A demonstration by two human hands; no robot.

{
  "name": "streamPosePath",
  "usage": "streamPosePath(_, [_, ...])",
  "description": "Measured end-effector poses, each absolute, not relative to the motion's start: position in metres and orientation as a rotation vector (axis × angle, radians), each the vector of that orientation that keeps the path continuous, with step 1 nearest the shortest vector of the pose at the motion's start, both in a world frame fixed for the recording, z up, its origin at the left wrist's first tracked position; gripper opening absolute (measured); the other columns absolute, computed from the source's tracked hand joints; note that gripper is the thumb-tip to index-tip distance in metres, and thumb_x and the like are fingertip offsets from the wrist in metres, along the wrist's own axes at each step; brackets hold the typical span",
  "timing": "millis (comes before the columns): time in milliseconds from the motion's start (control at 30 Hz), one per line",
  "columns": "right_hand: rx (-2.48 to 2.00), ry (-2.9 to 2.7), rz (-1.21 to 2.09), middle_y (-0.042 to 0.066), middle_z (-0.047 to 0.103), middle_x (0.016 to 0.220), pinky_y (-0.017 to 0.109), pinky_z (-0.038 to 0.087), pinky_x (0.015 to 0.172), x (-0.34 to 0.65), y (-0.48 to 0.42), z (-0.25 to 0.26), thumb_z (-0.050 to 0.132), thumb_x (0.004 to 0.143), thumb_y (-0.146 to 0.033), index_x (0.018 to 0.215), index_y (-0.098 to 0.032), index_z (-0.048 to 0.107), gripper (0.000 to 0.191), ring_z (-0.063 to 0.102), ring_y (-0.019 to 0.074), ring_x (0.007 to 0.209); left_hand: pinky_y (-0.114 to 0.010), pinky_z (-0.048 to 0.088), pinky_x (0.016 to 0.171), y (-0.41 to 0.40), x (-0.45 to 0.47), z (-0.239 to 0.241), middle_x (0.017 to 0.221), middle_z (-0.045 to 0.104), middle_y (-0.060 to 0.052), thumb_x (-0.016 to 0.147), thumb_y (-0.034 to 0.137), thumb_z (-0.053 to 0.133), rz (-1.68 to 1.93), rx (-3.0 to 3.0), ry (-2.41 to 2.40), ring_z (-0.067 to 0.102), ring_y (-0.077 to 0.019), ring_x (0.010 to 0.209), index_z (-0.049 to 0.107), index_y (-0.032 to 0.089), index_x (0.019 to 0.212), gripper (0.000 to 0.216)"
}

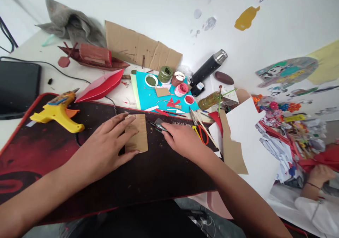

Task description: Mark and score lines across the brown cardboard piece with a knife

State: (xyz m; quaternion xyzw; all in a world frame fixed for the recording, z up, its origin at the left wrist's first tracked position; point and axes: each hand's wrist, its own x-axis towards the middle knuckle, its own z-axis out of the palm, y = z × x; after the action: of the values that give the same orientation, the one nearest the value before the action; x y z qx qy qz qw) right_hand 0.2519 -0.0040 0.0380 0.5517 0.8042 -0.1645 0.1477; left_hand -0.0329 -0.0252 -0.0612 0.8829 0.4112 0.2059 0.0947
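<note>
My left hand (106, 144) lies flat with its fingers spread on a small brown cardboard piece (139, 134), pressing it onto the dark red-edged mat (39, 149). My right hand (182, 137) is closed around a dark craft knife (158, 126), whose tip sits just right of the cardboard's upper edge. Red-handled scissors (202, 134) lie beside my right hand.
A yellow glue gun (59, 112) lies on the mat's left. Behind are a red paper boat (102, 86), a brown model boat (92, 56), paint jars (181, 89) on a blue sheet (144, 96), a black flask (209, 66) and cardboard scraps (234, 153). Another person's hand (319, 176) is at the right.
</note>
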Motion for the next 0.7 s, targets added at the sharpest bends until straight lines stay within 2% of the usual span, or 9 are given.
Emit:
streamPosePath(33, [1.59, 2.313, -0.476, 0.014, 0.083, 0.141, 0.037, 0.055, 0.09, 0.252, -0.004, 0.037, 0.05, 0.12, -0.031, 0.154, -0.02, 0.066, 0.039, 0.081, 0.031, 0.121, -0.063, 0.045, 0.132, -0.022, -0.036, -0.062, 0.173, 0.058, -0.016, 0.109, 0.064, 0.058, 0.58, 2.618, 1.18, 0.047, -0.0413, 0.164, 0.074, 0.022, 0.143, 0.057])
streamPosePath(167, [1.569, 2.381, -0.477, 0.014, 0.084, 0.136, 0.036, 0.053, 0.087, 0.25, -0.005, 0.032, 0.05, 0.12, -0.03, 0.152, -0.02, 0.066, 0.038, 0.081, 0.0304, 0.116, -0.063, 0.054, 0.118, -0.023, -0.029, -0.068, 0.159, 0.069, -0.018, 0.109, 0.058, 0.059, 0.573, 2.596, 1.232, 0.064, -0.0419, 0.147, 0.075, 0.023, 0.143, 0.051])
streamPosePath(300, [1.546, 2.422, -0.459, 0.014, 0.085, 0.13, 0.036, 0.052, 0.083, 0.246, -0.006, 0.028, 0.049, 0.12, -0.031, 0.151, -0.019, 0.067, 0.037, 0.081, 0.0309, 0.111, -0.059, 0.057, 0.109, -0.038, -0.008, -0.068, 0.148, 0.073, -0.024, 0.112, 0.053, 0.055, 0.558, 2.671, 1.392, 0.067, -0.0439, 0.136, 0.076, 0.015, 0.14, 0.052])
streamPosePath(400, [1.55, 2.414, -0.46, 0.015, 0.085, 0.132, 0.037, 0.053, 0.084, 0.244, -0.006, 0.028, 0.05, 0.12, -0.031, 0.152, -0.019, 0.067, 0.038, 0.081, 0.0311, 0.113, -0.06, 0.056, 0.112, -0.046, -0.003, -0.069, 0.149, 0.07, -0.03, 0.109, 0.066, 0.057, 0.563, 2.716, 1.38, 0.065, -0.0466, 0.136, 0.073, 0.006, 0.144, 0.071])
streamPosePath(467, [1.547, 2.408, -0.471, 0.015, 0.084, 0.133, 0.037, 0.053, 0.085, 0.242, -0.006, 0.03, 0.05, 0.12, -0.03, 0.151, -0.019, 0.067, 0.037, 0.081, 0.031, 0.114, -0.063, 0.055, 0.115, -0.047, -0.005, -0.071, 0.154, 0.068, -0.03, 0.107, 0.073, 0.058, 0.547, 2.712, 1.324, 0.063, -0.048, 0.141, 0.069, 0.006, 0.151, 0.081])
streamPosePath(567, [1.54, 2.397, -0.483, 0.015, 0.084, 0.135, 0.037, 0.054, 0.087, 0.237, -0.005, 0.033, 0.049, 0.12, -0.029, 0.15, -0.019, 0.068, 0.037, 0.081, 0.0311, 0.115, -0.062, 0.055, 0.117, -0.048, -0.01, -0.073, 0.157, 0.067, -0.028, 0.108, 0.068, 0.058, 0.519, 2.703, 1.286, 0.062, -0.047, 0.144, 0.065, 0.009, 0.159, 0.078])
streamPosePath(700, [1.532, 2.357, -0.492, 0.015, 0.084, 0.135, 0.038, 0.056, 0.089, 0.228, -0.003, 0.038, 0.048, 0.12, -0.028, 0.151, -0.019, 0.068, 0.037, 0.081, 0.0307, 0.115, -0.059, 0.057, 0.115, -0.049, -0.004, -0.072, 0.156, 0.068, -0.027, 0.11, 0.062, 0.059, 0.523, 2.655, 1.32, 0.065, -0.0443, 0.141, 0.066, 0.013, 0.157, 0.069])
